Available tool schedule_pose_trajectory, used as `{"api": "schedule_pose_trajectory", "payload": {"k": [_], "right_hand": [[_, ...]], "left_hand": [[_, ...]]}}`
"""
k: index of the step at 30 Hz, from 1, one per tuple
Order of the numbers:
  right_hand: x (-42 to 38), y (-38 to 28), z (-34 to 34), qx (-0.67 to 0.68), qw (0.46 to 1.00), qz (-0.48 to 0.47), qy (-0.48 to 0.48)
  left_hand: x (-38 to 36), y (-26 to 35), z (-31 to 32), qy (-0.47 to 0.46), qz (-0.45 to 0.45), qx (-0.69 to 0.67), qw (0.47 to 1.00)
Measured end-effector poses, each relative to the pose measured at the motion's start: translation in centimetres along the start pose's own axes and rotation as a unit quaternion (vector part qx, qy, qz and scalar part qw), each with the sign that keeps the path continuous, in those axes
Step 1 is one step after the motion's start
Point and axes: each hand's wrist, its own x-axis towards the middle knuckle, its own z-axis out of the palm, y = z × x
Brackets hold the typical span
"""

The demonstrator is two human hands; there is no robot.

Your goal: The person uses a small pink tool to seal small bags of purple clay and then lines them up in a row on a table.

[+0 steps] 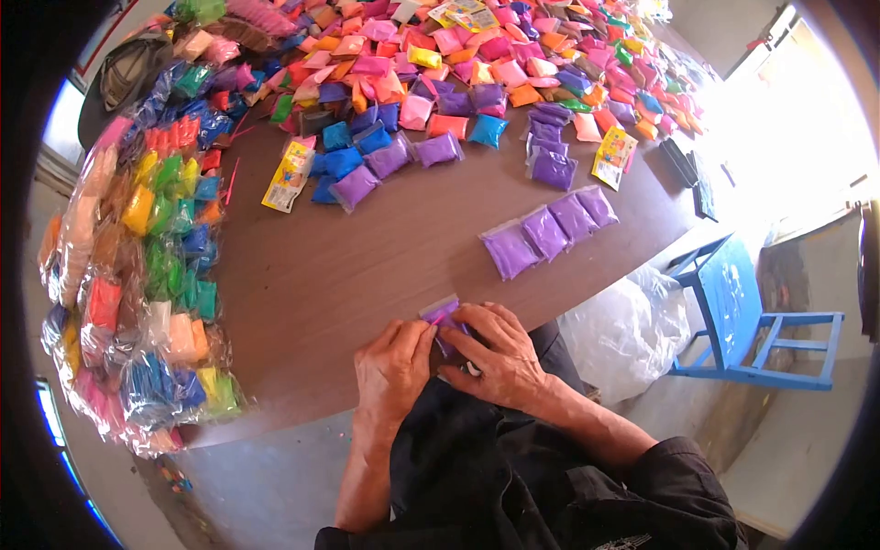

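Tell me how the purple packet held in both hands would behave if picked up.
The purple packet looks small and plump, so probably light and squashy. Its clear plastic wrap may be slippery. The left hand and right hand pinch it easily, so it likely bends.

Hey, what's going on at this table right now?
A person presses both hands, left hand and right hand, onto a purple packet at the near edge of the brown table. Four purple packets lie in a row just beyond, with heaps of coloured packets farther back.
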Motion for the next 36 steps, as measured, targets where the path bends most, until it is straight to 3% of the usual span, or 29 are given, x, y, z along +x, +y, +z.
{"api": "schedule_pose_trajectory", "payload": {"k": [9, 24, 31, 36], "right_hand": [[-0.4, 0.1, 0.7, 0.004, 1.000, 0.019, 0.012], [-0.6, 0.2, 1.2, 0.037, 0.998, 0.023, 0.051], [-0.5, 0.3, 1.1, 0.035, 0.998, 0.015, 0.056], [-0.7, 0.2, 1.3, 0.026, 0.997, 0.023, 0.065]], "left_hand": [[2.0, -1.5, -0.8, -0.013, -0.007, 0.025, 1.000], [3.7, -0.3, -0.3, -0.102, 0.092, 0.029, 0.990], [5.7, -2.0, 0.4, -0.093, 0.092, 0.057, 0.990], [4.6, -0.2, -0.6, -0.142, 0.098, 0.048, 0.984]]}}
